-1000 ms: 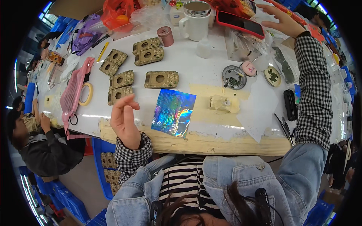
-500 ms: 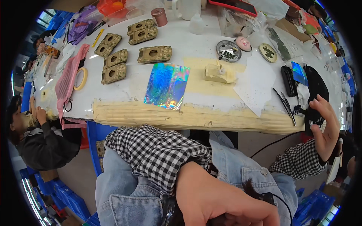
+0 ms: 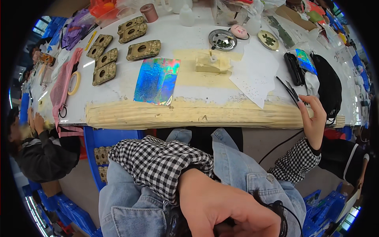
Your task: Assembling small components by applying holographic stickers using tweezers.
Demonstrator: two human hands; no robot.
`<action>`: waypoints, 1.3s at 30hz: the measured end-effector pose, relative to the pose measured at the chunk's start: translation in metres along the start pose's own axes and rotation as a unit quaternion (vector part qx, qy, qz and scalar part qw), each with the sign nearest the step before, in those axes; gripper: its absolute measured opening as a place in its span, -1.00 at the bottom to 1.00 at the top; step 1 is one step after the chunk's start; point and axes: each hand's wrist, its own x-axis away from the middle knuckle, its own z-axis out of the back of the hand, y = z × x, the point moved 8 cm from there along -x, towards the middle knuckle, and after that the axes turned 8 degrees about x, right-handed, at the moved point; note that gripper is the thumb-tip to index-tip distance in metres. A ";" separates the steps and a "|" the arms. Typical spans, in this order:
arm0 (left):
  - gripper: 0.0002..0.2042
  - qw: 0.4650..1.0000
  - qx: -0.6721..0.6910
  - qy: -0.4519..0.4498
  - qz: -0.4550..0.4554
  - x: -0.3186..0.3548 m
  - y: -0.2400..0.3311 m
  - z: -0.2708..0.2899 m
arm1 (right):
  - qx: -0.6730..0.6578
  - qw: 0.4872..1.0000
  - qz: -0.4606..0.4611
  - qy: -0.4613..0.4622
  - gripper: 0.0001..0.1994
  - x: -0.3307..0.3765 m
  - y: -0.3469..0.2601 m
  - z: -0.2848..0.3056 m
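My left hand [image 3: 227,199] is low in the middle, close to my body, with its fingers curled in and mostly hidden; what they hold, if anything, does not show. At the table's front right, my right hand [image 3: 314,120] pinches thumb and forefinger at the near ends of slim black tweezers [image 3: 288,90], which still lie on the table beside a second thin tool. To their left is a white paper sheet [image 3: 254,81] with small specks. A tape-covered block [image 3: 211,65] with a small pale piece on top stands mid-table. Left of it lies a shiny holographic sheet [image 3: 156,81].
Several camouflage-patterned model hulls [image 3: 144,50] with round openings sit at the left. A metal dish [image 3: 223,39] holds small dark green parts, near a round cream dish [image 3: 268,40]. Beyond the tools are a black case [image 3: 294,69] and black cloth [image 3: 327,87]. Another person works far left.
My right hand has moved left and inward from the table's right edge to the tool ends, its fingers closing together. The whole view has shifted slightly; the left hand stays low.
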 end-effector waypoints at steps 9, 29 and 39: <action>-0.28 0.999 0.004 0.026 -0.023 0.003 0.013 0.012 | 0.128 0.988 0.070 0.047 -0.83 -0.010 0.000 -0.040; -0.78 0.182 -0.708 0.677 0.078 0.238 0.196 -0.031 | -0.059 0.961 -0.036 0.266 -0.86 0.011 0.021 -0.019; -0.48 -0.005 -0.696 0.701 0.156 0.257 0.183 0.013 | -0.044 0.943 0.004 0.329 -0.92 0.025 -0.013 -0.008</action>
